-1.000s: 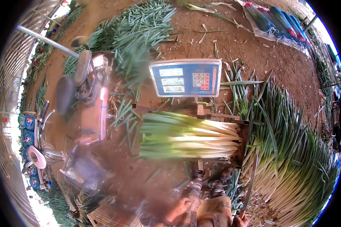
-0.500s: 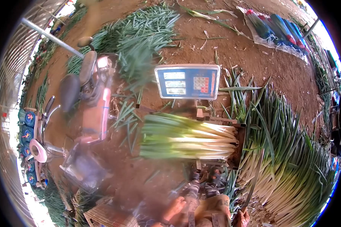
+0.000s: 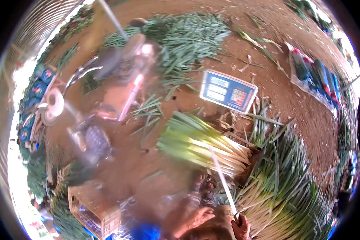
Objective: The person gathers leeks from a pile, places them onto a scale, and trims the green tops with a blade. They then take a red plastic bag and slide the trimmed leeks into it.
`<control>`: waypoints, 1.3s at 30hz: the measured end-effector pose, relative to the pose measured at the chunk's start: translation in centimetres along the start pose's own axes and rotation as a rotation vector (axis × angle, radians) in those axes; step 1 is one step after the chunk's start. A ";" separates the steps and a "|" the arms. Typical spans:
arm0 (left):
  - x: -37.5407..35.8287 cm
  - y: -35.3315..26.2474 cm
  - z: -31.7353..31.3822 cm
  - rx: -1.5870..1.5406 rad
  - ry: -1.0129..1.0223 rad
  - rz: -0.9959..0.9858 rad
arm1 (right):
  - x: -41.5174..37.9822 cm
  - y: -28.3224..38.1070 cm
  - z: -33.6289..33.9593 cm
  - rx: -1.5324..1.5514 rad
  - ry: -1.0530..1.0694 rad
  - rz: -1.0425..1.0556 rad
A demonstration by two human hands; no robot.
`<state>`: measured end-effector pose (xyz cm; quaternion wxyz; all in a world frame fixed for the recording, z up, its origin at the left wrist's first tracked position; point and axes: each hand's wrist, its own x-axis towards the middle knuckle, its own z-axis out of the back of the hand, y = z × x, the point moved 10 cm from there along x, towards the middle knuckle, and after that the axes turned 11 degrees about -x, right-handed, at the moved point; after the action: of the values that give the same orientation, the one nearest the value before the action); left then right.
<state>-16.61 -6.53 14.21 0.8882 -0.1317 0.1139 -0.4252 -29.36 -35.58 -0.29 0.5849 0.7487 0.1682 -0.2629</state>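
Left hand (image 3: 200, 217): fingers loosely apart, apparently empty, over the lap.
Green-onion bundle (image 3: 198, 137): beyond both hands, untouched by either; long axis from leafy tops at left to white ends at right.
Long-bladed knife (image 3: 223, 182): slants far and left, tip overlapping the bundle; contact unclear.
Right hand (image 3: 241, 229): closed round the handle, white ends straight ahead.
Loose green onions (image 3: 282, 192): right, nearer this hand.

Farm shed (image 3: 40, 22) — earth floor (image 3: 268, 34), heaped green onions (image 3: 286, 192), a scale (image 3: 228, 91).
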 end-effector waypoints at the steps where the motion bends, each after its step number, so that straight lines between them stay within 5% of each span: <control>1: -0.2 -0.1 0.0 -0.048 -0.013 0.042 | 1.1 1.5 -1.4 -0.506 0.090 0.145; 2: -0.5 -0.2 0.0 -0.114 -0.029 0.088 | 2.0 2.3 -3.6 -1.005 0.180 0.311; 3: -0.9 0.1 -0.3 -0.233 -0.046 0.166 | 3.7 1.3 -5.0 -0.645 0.259 0.102; 6: -2.7 1.8 -2.2 -1.013 -0.218 0.480 | 3.6 11.3 -16.1 -1.126 0.387 0.378; 8: -4.8 2.0 -3.6 -1.749 -0.510 0.606 | 2.6 15.6 -22.9 -1.237 0.469 0.516; 10: -6.1 1.0 -4.1 -2.131 -0.777 0.552 | 1.5 16.1 -27.5 -1.313 0.534 0.834; 14: -9.2 0.7 -4.4 -2.471 -1.222 0.338 | -1.9 16.1 -36.0 -1.229 0.757 0.836; 18: -13.2 1.9 -12.8 -2.420 -1.608 0.784 | -3.1 13.0 -40.8 -1.191 0.850 0.867; 22: -26.8 3.0 -0.9 -1.337 -1.552 0.825 | -5.0 9.8 -48.2 -1.215 0.913 0.524; 24: -32.9 2.2 -1.3 -1.166 -1.534 0.911 | -6.1 8.9 -51.2 -1.264 0.951 0.452; 28: -43.8 3.2 -3.9 -0.915 -1.571 1.076 | -5.5 4.2 -52.1 -1.460 1.041 0.712; 32: -55.2 4.0 -4.1 -0.570 -1.607 1.236 | -5.4 0.2 -52.5 -1.548 1.172 0.735; 35: -63.2 4.7 -5.1 -1.195 -2.248 1.179 | -3.4 -2.7 -52.4 -1.689 1.210 0.825; 37: -67.1 3.3 -6.6 -1.264 -2.488 1.283 | -7.5 -0.4 -56.6 -1.641 1.175 0.755; 39: -70.8 2.5 -11.4 -0.986 -2.382 1.467 | -7.0 -1.0 -57.6 -1.647 1.189 0.635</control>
<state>-61.71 49.02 9.07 0.3349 -0.5897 -0.4948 0.5434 -24.16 20.64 13.29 0.7769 0.1396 0.3500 0.5044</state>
